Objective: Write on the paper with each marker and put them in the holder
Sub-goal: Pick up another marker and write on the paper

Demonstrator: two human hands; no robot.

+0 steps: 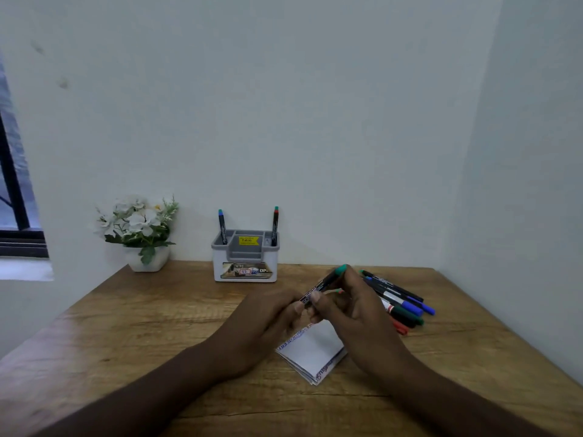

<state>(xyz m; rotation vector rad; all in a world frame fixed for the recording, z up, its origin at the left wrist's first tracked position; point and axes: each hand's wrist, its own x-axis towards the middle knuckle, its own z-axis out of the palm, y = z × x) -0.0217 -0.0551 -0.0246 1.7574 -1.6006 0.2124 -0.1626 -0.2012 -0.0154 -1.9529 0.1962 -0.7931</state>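
Wooden desk (132, 326) carries everything here, and both hands meet above its middle, hiding much of the folded paper (315, 351) beneath them; only its near corner and scribbled edges show. The left hand (262, 323) and right hand (353, 310) both pinch a green-capped marker (325, 283), which tilts up to the right, its black barrel partly covered by fingertips; whether the cap is seated or loosened cannot be told. The print on the barrel is too blurred to read. Toward the desk's right edge lies a loose pile of markers (403, 305) with blue, green and red caps, its left part hidden behind the right hand. At the desk's far edge stands a grey and white holder (245, 263), one marker upright in its left compartment (222, 227) and another in its right (275, 225). A potted white flower plant (138, 231) sits at the far left corner
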